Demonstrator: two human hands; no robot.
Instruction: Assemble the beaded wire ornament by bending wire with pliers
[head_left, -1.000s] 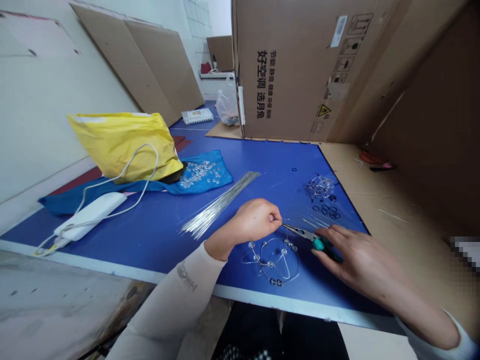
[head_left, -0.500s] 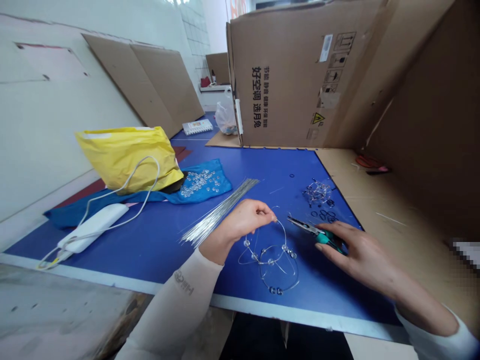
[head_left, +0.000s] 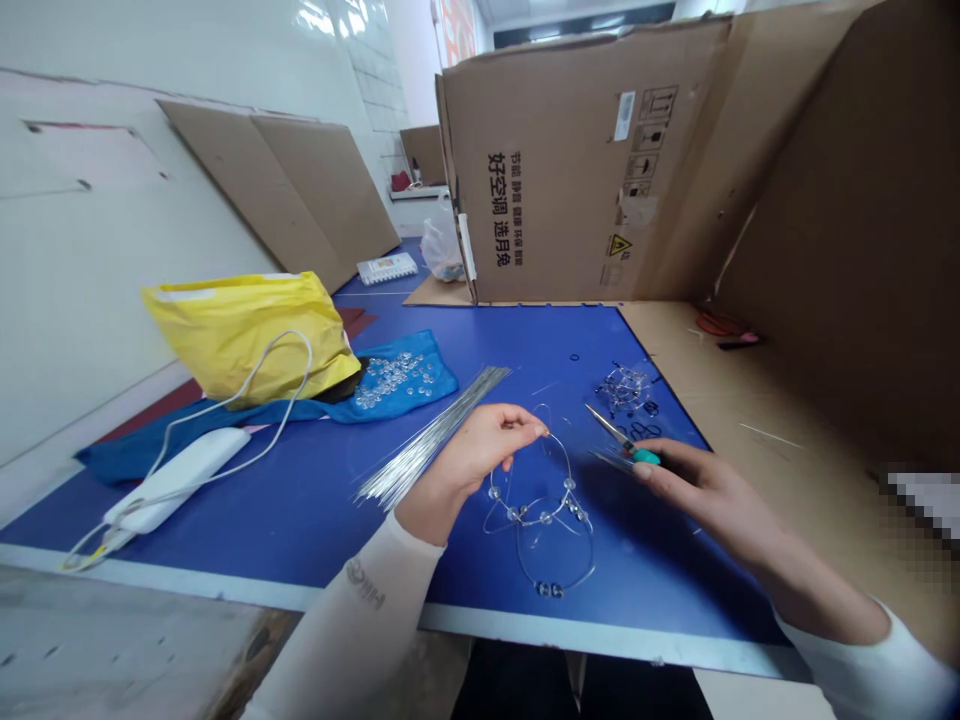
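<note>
My left hand [head_left: 499, 445] pinches the top of a beaded wire piece [head_left: 546, 518] between thumb and fingertips. Thin silvery wire forms several joined loops, with clear round beads threaded on it; the lowest loop carries darker-looking beads near the table's front edge. To its right, my right hand [head_left: 697, 490] is closed around pliers with teal handles [head_left: 646, 457]. Their pointed jaws face left, spread apart, and touch nothing; the lower jaw is blurred. Left of my left hand lies a bundle of straight wires [head_left: 435, 435], partly covered by my wrist.
Loose clear beads [head_left: 397, 378] lie on a blue cloth [head_left: 435, 365] beside a yellow bag [head_left: 255, 330]. A white power strip [head_left: 180, 480] with its cable is at left. A tangled beaded wire heap [head_left: 626, 388] and black rings [head_left: 641, 432] sit at right. Cardboard [head_left: 555, 180] walls the back.
The pliers have opened, their jaws swinging apart. My left hand still pinches the wire in much the same place. The whole view has shifted slightly.
</note>
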